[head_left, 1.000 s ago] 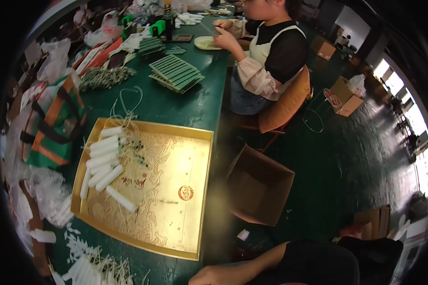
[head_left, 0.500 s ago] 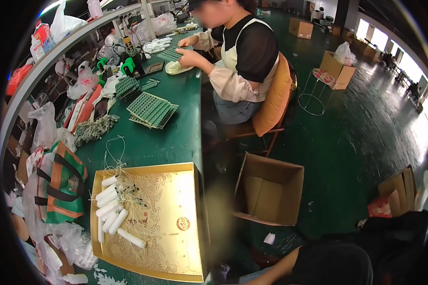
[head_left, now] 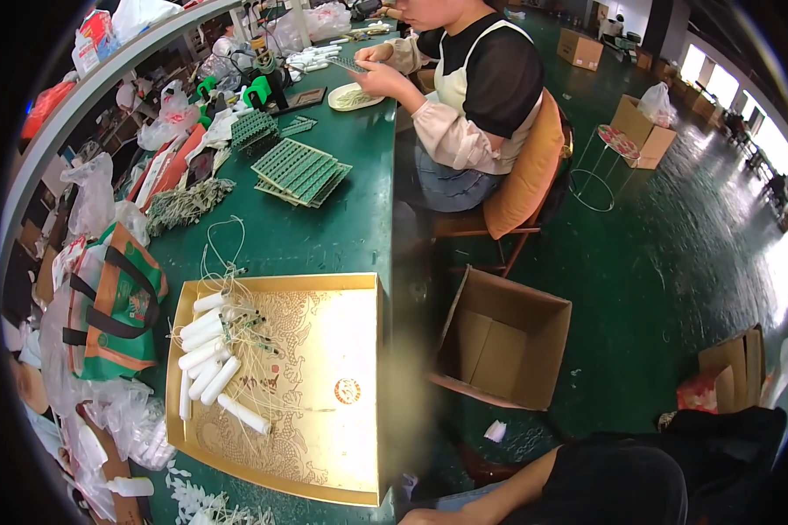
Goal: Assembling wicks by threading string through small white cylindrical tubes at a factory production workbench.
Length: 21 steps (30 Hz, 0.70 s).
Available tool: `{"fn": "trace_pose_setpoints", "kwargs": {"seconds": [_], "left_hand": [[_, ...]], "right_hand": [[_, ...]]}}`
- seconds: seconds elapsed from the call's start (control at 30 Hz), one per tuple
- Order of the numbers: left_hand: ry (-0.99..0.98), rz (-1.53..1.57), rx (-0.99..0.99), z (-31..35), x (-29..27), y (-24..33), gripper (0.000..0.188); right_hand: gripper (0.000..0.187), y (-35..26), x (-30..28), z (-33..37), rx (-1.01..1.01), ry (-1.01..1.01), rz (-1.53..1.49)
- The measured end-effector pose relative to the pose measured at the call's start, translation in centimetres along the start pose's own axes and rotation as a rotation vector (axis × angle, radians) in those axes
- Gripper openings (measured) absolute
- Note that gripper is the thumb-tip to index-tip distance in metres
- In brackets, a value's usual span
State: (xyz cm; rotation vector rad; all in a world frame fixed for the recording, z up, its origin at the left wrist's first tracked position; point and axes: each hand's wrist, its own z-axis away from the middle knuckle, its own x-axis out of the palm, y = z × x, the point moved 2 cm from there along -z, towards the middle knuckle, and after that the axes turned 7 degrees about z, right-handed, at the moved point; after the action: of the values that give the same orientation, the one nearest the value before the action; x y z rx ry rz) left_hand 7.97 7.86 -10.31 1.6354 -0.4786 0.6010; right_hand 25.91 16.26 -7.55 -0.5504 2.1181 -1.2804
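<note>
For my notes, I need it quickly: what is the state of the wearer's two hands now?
Left hand: not in view.
Right hand: cut off by the lower edge; open or closed cannot be told.

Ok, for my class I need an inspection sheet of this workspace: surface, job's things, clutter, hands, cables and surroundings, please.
Surface: green tabletop, bare between the tray and the panels.
Job's things: gold tray near the table edge; white cylinders heaped at its left side.
Clutter: green-and-orange bag left of the tray; clear plastic bags nearby; stacked green panels beyond it.
Hands: right hand cut off by the lower edge, grip unclear; left hand not in view.
Cables: thin pale wires tangled among the cylinders, some looping past the tray's far rim.
Surroundings: seated co-worker; open cardboard box on the floor.
</note>
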Motion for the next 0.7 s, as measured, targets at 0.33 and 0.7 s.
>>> {"fn": "trace_pose_setpoints", "kwargs": {"seconds": [0.33, 0.7], "left_hand": [[-0.023, 0.035, 0.006, -0.4, 0.4, -0.1, 0.018], [-0.016, 0.008, 0.012, -0.4, 0.3, -0.2, 0.021]], "right_hand": [[0.013, 0.6, 0.2, 0.6, -0.088, 0.032, 0.086], [0.015, 2.2, 2.3, 0.7, -0.043, 0.125, -0.016]]}}
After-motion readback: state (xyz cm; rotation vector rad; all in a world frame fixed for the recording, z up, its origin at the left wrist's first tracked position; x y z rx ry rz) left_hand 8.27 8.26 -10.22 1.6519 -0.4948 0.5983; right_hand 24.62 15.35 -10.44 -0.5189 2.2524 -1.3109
